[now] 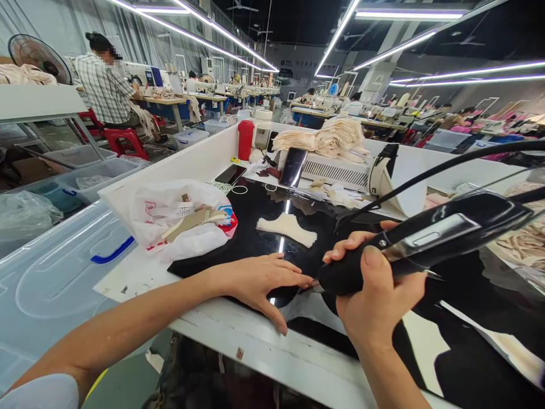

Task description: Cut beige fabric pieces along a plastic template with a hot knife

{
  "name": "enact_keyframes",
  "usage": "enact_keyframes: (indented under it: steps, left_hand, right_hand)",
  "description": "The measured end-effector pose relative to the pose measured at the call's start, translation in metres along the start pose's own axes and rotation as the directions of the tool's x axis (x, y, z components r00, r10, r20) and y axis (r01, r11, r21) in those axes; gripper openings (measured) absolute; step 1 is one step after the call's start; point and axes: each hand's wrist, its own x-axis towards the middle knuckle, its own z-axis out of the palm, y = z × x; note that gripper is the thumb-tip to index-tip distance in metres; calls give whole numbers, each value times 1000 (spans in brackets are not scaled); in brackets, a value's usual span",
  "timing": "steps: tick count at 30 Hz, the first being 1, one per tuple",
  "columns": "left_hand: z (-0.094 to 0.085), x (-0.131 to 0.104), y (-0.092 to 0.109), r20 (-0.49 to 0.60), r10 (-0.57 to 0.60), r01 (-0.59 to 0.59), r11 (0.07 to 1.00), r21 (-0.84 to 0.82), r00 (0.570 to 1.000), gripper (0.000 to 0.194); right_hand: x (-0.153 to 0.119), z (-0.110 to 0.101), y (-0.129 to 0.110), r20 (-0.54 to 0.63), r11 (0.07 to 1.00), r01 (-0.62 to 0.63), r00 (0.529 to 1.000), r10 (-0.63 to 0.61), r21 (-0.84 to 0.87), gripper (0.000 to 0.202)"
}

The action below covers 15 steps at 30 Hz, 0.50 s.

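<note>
My right hand (378,289) is wrapped round a black corded hand tool (443,230) with a silver panel along its side. A thin metal point sticks out beside that hand; what it belongs to is hidden. My left hand (259,284) lies palm down near the table's front edge, fingers stretched and thumb spread. Its fingertips are close to the tool's metal tip (314,284); whether they touch cannot be made out. Beyond the hands, a cream fabric piece (287,227) lies on the glossy black sheet (251,213). A pale cut piece (426,346) lies right of my right forearm.
A white plastic bag (183,216) with scraps stands left. A phone (293,166) leans against a slotted white box (336,170) bearing stacked cream fabric (327,138). Behind are a red bottle (246,140) and the table's raised rim. A black cable (451,162) arches across the right.
</note>
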Motion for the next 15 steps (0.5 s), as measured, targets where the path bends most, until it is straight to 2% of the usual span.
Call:
enact_keyframes:
  steps: [15]
  left_hand:
    - [3,-1,0,-21,-1,2,999,45,1000,85]
  right_hand:
    - [-10,0,-1,31,1000,-7,999,6,20,44]
